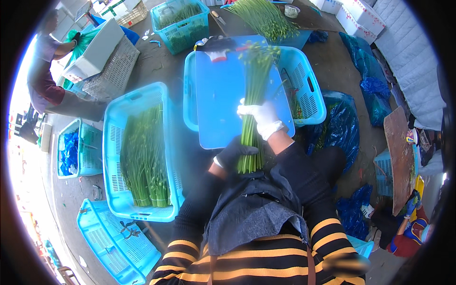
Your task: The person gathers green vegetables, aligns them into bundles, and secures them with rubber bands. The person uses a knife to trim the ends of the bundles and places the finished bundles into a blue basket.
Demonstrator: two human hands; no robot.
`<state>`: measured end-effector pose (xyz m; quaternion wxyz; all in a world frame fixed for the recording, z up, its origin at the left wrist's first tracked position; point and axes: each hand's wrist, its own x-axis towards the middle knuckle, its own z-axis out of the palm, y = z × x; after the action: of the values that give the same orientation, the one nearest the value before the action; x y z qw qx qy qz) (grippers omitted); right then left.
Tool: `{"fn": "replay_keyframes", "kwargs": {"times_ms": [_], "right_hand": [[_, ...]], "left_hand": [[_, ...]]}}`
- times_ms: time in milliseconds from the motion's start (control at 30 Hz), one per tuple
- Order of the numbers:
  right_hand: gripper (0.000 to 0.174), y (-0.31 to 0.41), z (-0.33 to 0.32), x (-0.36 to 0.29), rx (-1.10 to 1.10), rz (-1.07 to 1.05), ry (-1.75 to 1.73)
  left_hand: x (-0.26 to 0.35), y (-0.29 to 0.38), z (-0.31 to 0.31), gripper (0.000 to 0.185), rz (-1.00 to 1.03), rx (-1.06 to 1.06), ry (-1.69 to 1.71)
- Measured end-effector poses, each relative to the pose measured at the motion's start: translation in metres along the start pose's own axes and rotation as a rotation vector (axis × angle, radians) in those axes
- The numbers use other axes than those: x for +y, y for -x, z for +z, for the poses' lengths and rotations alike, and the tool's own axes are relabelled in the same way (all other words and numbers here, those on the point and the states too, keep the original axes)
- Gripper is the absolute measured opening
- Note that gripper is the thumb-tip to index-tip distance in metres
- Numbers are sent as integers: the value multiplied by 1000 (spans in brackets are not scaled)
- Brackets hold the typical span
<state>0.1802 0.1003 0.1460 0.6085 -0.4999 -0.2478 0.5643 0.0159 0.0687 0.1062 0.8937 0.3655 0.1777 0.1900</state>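
A bundle of long green flower-bud stems (253, 89) lies over a blue board (224, 103), buds pointing away from me, cut ends towards my body. My right hand (262, 115), in a white glove, is closed around the middle of the bundle. My left hand (237, 153), in a dark glove, holds the same stems near their cut ends. The board rests across a light-blue plastic basket (317, 101). At the board's far left corner lie a black item (219, 44) and a white item with a red edge; what they are I cannot tell.
Tied stem bundles (146, 156) fill part of a large blue basket (108, 156) on the left. Loose stems (263, 17) and a knife (218, 17) lie beyond the board. Blue plastic bags (338, 124) are at right. One person (46, 67) stands far left; another (409, 228) is lower right.
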Motion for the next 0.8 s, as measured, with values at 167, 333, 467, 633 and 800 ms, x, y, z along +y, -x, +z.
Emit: {"fn": "replay_keyframes", "kwargs": {"times_ms": [167,333,467,633,800], "right_hand": [[38,-2,-14,27,-93,81,184],[68,-10,-84,76,6,-107,881],[46,56,-88,53,-161,-103,821],[12,131,-79,55,-61,-377,856],[10,144,-68,67,-60,-400,1040]], "left_hand": [[-26,8,9,42,-5,97,141],[-57,11,16,48,-33,191,351],[-73,24,0,41,-48,367,410],[-83,23,-12,38,-68,275,469],[-76,19,2,45,-56,225,448]]}}
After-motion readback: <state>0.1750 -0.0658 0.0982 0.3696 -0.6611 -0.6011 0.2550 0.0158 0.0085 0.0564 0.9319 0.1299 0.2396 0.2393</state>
